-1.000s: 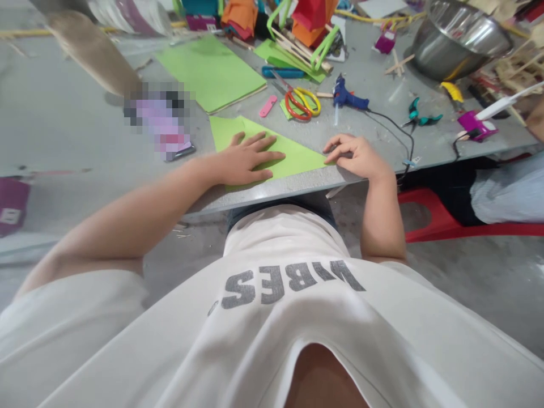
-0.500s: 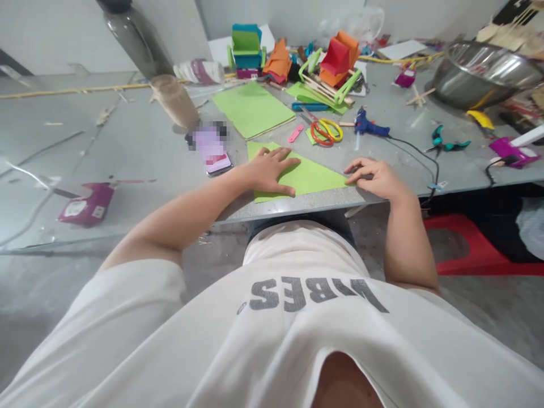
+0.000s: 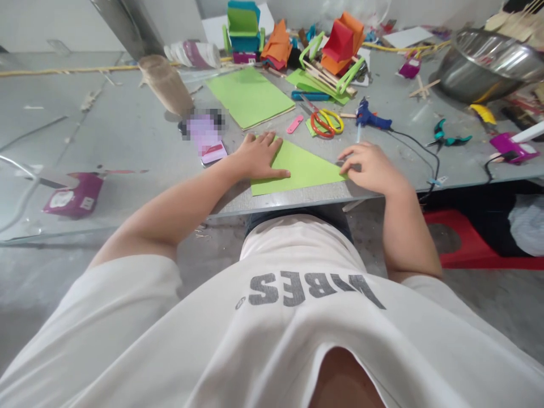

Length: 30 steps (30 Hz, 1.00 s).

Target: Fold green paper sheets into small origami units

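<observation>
A green triangular sheet of paper (image 3: 306,164) lies flat near the front edge of the table. My left hand (image 3: 261,158) rests on its left part with fingers spread and the thumb pointing right. At the sheet's right tip is my right hand (image 3: 368,165), its fingers bent and the fingertips touching the paper's corner; whether they pinch it is hard to see. Just beyond are orange and yellow scissors (image 3: 327,123), a pink cutter (image 3: 294,124) and a blue glue gun (image 3: 372,118). A larger green sheet (image 3: 253,97) lies behind my left hand.
On the left are a phone (image 3: 206,136), a brown cup (image 3: 165,85) and a purple box (image 3: 74,195). Small paper chairs (image 3: 243,28) stand at the back. Teal pliers (image 3: 450,136) and a metal bowl (image 3: 488,71) are on the right. A red stool (image 3: 480,243) stands below.
My left hand has slid left across the green triangle, uncovering more of its middle. My right hand has shifted slightly left at the tip. The whole view has also moved a little.
</observation>
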Available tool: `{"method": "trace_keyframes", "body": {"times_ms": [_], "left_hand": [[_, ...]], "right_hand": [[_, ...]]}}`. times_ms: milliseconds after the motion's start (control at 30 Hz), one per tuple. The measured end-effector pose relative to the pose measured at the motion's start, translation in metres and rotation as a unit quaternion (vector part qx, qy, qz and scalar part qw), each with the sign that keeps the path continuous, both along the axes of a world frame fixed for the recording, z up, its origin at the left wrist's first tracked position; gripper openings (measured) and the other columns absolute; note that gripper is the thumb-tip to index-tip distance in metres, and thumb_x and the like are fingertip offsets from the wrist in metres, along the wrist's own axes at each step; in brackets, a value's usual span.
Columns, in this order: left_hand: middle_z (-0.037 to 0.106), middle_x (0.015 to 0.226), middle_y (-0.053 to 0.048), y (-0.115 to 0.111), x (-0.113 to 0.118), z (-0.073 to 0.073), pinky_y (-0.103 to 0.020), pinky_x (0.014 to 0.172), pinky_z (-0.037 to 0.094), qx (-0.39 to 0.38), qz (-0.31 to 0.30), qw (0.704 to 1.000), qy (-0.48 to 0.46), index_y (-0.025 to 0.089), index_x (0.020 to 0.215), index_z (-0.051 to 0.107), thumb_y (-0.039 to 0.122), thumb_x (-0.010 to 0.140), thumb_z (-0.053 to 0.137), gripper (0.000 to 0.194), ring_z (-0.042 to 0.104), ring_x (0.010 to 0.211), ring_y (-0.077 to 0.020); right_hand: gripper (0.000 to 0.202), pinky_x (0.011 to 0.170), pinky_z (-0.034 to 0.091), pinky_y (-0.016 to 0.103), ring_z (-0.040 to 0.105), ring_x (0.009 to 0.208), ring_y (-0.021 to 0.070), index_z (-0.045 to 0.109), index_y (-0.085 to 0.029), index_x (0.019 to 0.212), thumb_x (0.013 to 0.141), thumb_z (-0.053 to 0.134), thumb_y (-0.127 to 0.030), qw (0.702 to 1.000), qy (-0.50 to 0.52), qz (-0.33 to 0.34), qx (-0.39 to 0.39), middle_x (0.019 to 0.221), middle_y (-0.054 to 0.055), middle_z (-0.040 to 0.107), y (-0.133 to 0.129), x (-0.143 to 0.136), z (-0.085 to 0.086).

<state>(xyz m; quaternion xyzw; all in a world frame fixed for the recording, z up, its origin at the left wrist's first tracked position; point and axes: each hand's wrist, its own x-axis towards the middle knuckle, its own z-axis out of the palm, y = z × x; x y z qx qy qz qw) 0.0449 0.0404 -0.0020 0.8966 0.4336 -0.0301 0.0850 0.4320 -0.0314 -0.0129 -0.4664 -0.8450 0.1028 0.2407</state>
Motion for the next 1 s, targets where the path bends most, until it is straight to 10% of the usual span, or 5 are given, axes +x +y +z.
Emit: {"method": "trace_keyframes", "body": {"times_ms": [133,333,667,1000], "left_hand": [[0.016,0.215,-0.031,0.002,-0.001,-0.005,-0.075,0.160,0.016,0.003,-0.004,1.000,-0.008,0.011,0.206,0.026,0.102,0.110,0.047,0.133,0.022,0.200,-0.0597],[0.015,0.216,-0.029,0.005,-0.003,-0.009,-0.073,0.160,0.014,-0.002,-0.006,1.000,-0.012,0.014,0.207,0.024,0.106,0.109,0.047,0.136,0.018,0.201,-0.0581],[0.013,0.217,-0.027,0.009,-0.004,-0.014,-0.073,0.160,0.011,-0.015,-0.014,0.999,-0.030,0.019,0.208,0.018,0.107,0.106,0.052,0.139,0.015,0.201,-0.0594],[0.010,0.216,-0.032,0.007,-0.005,-0.011,-0.076,0.159,0.011,-0.015,-0.017,1.000,-0.017,0.012,0.207,0.019,0.111,0.108,0.041,0.142,0.012,0.201,-0.0609]], "right_hand": [[0.052,0.135,0.063,0.066,0.080,0.154,0.0433,0.092,-0.026,0.153,0.108,0.068,-0.018,0.989,-0.121,0.086,0.007,0.165,0.014,0.089,0.027,-0.067,0.001],[0.068,0.156,0.047,0.068,0.063,0.182,0.0457,0.071,-0.010,0.181,0.115,0.059,-0.023,0.973,-0.206,0.106,0.010,0.193,0.022,0.067,0.079,-0.122,-0.017],[0.076,0.158,0.045,0.068,0.054,0.189,0.0444,0.059,-0.014,0.194,0.119,0.057,-0.026,0.978,-0.170,0.118,-0.015,0.203,0.017,0.053,0.073,-0.093,-0.026],[0.075,0.154,0.051,0.072,0.060,0.186,0.0418,0.070,-0.018,0.187,0.114,0.052,-0.010,0.984,-0.155,0.086,-0.025,0.195,0.013,0.062,0.010,-0.025,-0.016]]}}
